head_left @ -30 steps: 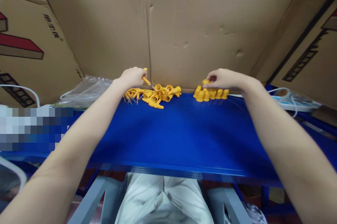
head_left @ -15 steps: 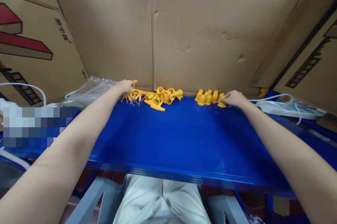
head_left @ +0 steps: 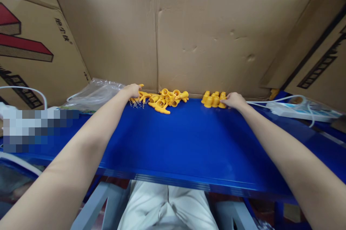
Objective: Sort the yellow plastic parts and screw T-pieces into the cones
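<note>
My left hand (head_left: 132, 90) is closed on a yellow-handled corkscrew, whose handle tip (head_left: 141, 85) sticks out past the fingers. Below it lie several more corkscrews (head_left: 143, 95) with bare metal spirals. A pile of yellow corkscrews with bell-shaped bodies (head_left: 168, 97) lies just to the right, the open bells facing various ways. Farther right, yellow bell-shaped cups (head_left: 208, 102) stand upright in a tight group. My right hand (head_left: 234, 100) has its fingers closed on the cup (head_left: 222, 103) at that group's right end, partly hiding it.
Everything rests on a blue table (head_left: 173, 140) against a tall cardboard wall (head_left: 205, 35). A clear plastic bag (head_left: 94, 91) lies at the back left. White cables and a white power strip (head_left: 302, 110) are at the right. A printed carton (head_left: 29, 46) stands left.
My right hand has shifted left, bringing its cup against the group. My left hand has moved slightly right, still holding the corkscrew.
</note>
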The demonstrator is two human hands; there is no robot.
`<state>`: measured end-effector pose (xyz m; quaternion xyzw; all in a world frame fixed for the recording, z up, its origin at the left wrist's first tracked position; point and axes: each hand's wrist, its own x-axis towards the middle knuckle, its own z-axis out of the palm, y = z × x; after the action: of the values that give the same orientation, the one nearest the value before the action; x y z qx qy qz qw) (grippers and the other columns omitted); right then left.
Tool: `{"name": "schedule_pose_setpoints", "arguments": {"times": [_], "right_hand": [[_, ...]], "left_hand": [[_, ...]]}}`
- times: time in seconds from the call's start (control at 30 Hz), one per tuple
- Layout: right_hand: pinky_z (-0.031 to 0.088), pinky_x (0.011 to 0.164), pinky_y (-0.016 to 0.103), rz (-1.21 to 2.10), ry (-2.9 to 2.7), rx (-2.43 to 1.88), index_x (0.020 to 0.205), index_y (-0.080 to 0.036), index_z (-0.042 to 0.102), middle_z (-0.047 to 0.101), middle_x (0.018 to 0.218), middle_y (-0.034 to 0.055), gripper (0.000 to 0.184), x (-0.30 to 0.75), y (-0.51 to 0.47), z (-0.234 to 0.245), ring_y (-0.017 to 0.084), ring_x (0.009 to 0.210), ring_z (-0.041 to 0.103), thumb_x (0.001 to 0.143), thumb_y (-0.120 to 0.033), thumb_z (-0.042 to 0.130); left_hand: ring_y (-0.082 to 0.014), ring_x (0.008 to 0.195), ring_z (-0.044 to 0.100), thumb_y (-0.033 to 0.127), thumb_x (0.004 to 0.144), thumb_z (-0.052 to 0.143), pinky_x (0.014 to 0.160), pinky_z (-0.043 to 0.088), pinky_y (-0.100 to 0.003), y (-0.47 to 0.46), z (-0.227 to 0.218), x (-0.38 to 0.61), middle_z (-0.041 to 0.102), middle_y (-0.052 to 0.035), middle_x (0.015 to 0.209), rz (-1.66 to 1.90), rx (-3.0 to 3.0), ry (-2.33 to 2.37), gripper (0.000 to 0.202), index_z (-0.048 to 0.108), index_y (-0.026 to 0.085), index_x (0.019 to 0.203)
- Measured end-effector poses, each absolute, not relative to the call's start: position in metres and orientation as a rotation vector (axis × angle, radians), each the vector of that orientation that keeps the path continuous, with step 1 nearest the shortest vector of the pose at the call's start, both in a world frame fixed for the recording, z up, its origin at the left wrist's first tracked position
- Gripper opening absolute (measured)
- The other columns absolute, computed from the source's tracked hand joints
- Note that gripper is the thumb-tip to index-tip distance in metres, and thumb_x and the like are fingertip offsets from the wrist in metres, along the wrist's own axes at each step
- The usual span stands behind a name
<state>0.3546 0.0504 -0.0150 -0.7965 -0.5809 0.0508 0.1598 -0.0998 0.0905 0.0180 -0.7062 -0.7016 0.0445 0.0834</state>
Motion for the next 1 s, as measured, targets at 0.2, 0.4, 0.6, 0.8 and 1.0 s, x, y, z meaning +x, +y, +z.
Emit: {"name": "schedule_pose_setpoints", "arguments": {"times": [0.2, 0.4, 0.6, 0.8, 1.0], "right_hand": [[0.046, 0.057, 0.026, 0.256, -1.693, -2.324, 0.092, -0.010, 0.067, 0.069, 0.072, 0.0108, 0.020, 0.351, 0.049, -0.014, 0.019, 0.063, 0.067, 0.084, -0.028, 0.060], [0.047, 0.061, 0.028, -0.159, -1.816, -2.379, 0.107, -0.013, 0.068, 0.072, 0.096, 0.0159, 0.034, 0.333, 0.035, 0.005, 0.024, 0.082, 0.069, 0.079, -0.030, 0.062], [0.049, 0.070, 0.032, -0.266, -1.932, -2.240, 0.115, -0.016, 0.067, 0.070, 0.109, 0.0154, 0.039, 0.291, 0.025, 0.019, 0.026, 0.094, 0.068, 0.084, -0.038, 0.056], [0.049, 0.083, 0.033, -0.219, -2.072, -2.027, 0.113, -0.019, 0.068, 0.070, 0.114, 0.0123, 0.034, 0.247, 0.021, 0.017, 0.026, 0.104, 0.066, 0.088, -0.039, 0.056], [0.048, 0.082, 0.034, -0.221, -2.189, -1.888, 0.110, -0.021, 0.070, 0.071, 0.111, 0.0102, 0.032, 0.222, 0.010, 0.002, 0.026, 0.102, 0.066, 0.090, -0.036, 0.050]], "left_hand": [[-0.0295, 0.120, 0.057, 0.021, 0.076, 0.057, 0.092, 0.047, -0.031, 0.087, 0.019, -0.096, 0.058, -0.0137, 0.135, 0.126, -2.108, -2.043, 0.059, 0.057, 0.018, 0.135], [-0.0267, 0.113, 0.061, 0.022, 0.080, 0.049, 0.088, 0.048, -0.032, 0.065, 0.020, -0.071, 0.063, -0.0112, 0.126, -0.172, -2.095, -1.920, 0.043, 0.066, 0.020, 0.119], [-0.0299, 0.104, 0.065, 0.040, 0.086, 0.042, 0.092, 0.045, -0.040, 0.029, 0.012, -0.015, 0.073, -0.0114, 0.103, -0.063, -2.259, -1.754, 0.039, 0.073, 0.018, 0.095], [-0.0322, 0.108, 0.064, 0.056, 0.084, 0.045, 0.096, 0.043, -0.043, 0.023, 0.007, 0.008, 0.073, -0.0103, 0.107, 0.211, -2.414, -1.851, 0.048, 0.069, 0.024, 0.111], [-0.0338, 0.110, 0.063, 0.062, 0.082, 0.046, 0.094, 0.045, -0.044, 0.025, -0.006, 0.008, 0.072, -0.0132, 0.109, 0.051, -2.326, -1.944, 0.053, 0.069, 0.020, 0.104]]}}
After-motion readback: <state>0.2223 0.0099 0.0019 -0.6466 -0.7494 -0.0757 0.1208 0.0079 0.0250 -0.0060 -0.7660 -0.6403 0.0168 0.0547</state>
